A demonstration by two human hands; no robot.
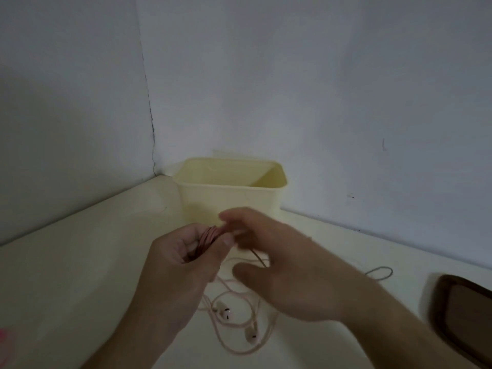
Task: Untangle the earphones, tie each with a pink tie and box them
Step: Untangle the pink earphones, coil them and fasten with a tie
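Gripping coiled pink cord [209, 237], left hand [183, 259] fronts box [229, 193]; right hand [287, 265] blurred, grip unclear.

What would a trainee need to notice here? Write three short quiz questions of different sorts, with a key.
1. True or false: the left hand holds a coiled bundle of pink cord.
2. Where do the earbuds lie? A) inside the cream box B) on the table, below the hands C) on the dark tray
3. Fill in: the cream box stands in the ___ where two walls meet.

Key: 1 true; 2 B; 3 corner.
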